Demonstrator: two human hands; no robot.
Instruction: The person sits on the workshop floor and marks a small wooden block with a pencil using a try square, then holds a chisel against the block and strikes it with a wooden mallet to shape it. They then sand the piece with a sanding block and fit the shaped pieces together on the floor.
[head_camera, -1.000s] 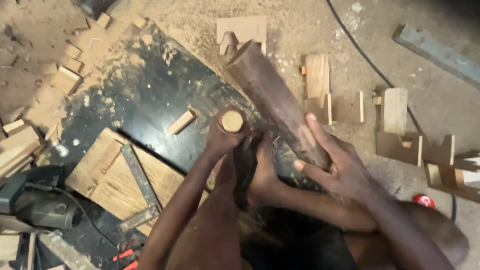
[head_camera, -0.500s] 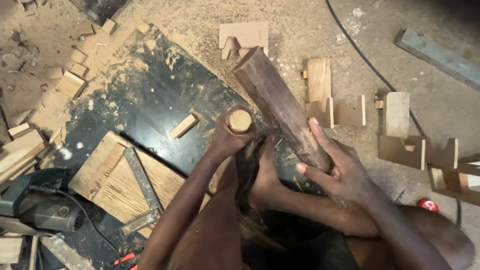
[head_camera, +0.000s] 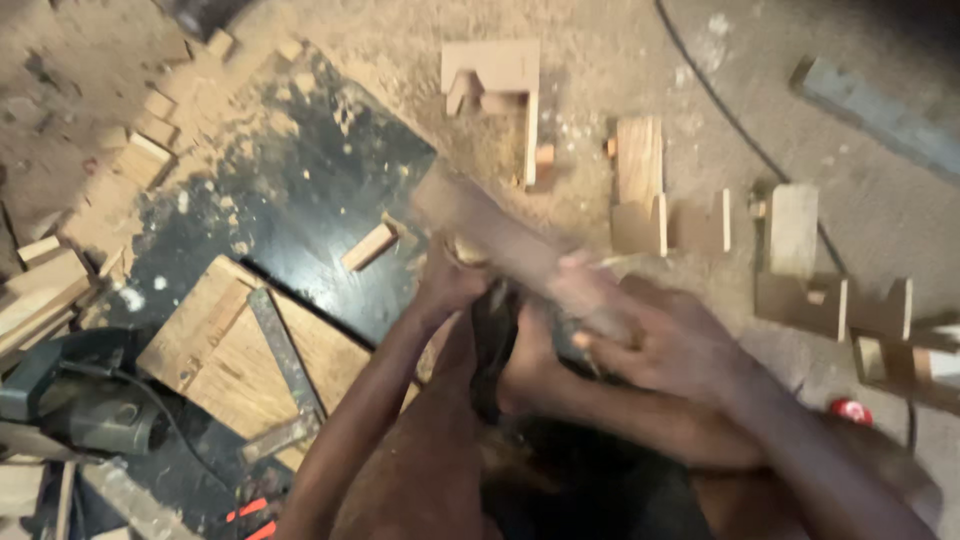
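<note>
Sawdust covers the workshop floor (head_camera: 330, 40), where a dark board (head_camera: 300, 200) lies among wood offcuts. Motion-blurred, the right hand (head_camera: 660, 335) has its grip clamped around a long dark wooden block (head_camera: 500, 240). The left hand (head_camera: 450, 285) is closed on a small piece beside it.

We find open floor (head_camera: 330, 60) ahead of our hands; the small wood block (head_camera: 369, 246) lies just left, notched wooden pieces (head_camera: 640, 190) crowd right, cable (head_camera: 745, 145) crosses beyond.
</note>
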